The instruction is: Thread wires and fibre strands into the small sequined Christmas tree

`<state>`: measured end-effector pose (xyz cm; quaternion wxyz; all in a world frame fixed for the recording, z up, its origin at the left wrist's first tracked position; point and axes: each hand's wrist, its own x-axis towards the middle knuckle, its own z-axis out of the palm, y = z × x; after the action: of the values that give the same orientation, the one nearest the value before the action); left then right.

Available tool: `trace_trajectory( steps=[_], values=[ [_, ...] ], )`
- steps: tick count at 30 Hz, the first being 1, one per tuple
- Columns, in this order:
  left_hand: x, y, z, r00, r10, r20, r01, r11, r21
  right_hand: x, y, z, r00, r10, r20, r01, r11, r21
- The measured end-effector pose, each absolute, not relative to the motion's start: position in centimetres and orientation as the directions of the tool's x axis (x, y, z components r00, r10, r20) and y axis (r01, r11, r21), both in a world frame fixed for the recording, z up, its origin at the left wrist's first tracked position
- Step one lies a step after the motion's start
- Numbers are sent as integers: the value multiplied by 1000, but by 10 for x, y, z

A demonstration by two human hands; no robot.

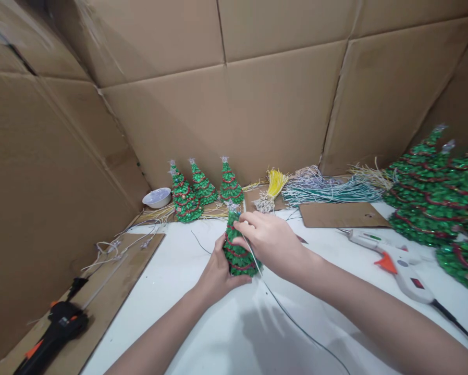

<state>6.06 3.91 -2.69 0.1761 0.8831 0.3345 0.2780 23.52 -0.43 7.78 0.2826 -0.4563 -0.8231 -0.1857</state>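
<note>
My left hand (217,273) grips the lower part of a small green sequined Christmas tree (237,252) with red trim and a silver star on top, held just above the white table (171,312). My right hand (268,240) is closed over the tree's upper side, pinching a thin green wire (292,320) that trails down across the table toward me.
Three finished small trees (202,190) stand at the back beside a white bowl (157,197). Wire bundles (328,188) and a cardboard sheet (341,214) lie behind. A white glue gun (398,263) lies right, a pile of trees (437,198) far right, a black glue gun (58,328) left.
</note>
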Motion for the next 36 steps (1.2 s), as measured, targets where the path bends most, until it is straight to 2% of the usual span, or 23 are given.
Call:
trace_trajectory(
  steps=[7,14,21,27,31,36],
  values=[
    [62,40,-27,609,697,378,488,-705,515,228,-14,81,-361,712,603,913,403,71],
    [60,39,-26,611,702,365,493,-699,518,240,2,78,-343,635,692,912,402,82],
    [59,39,-28,587,717,375,499,-686,530,244,11,69,-454,504,735,836,527,154],
    [60,35,-24,596,712,370,513,-693,507,247,7,74,-409,477,778,857,493,149],
    [59,36,-25,618,689,378,510,-717,474,246,7,70,-458,423,782,806,568,165],
    [57,38,-30,623,694,361,478,-702,527,245,11,62,-477,429,767,775,618,137]
  ],
)
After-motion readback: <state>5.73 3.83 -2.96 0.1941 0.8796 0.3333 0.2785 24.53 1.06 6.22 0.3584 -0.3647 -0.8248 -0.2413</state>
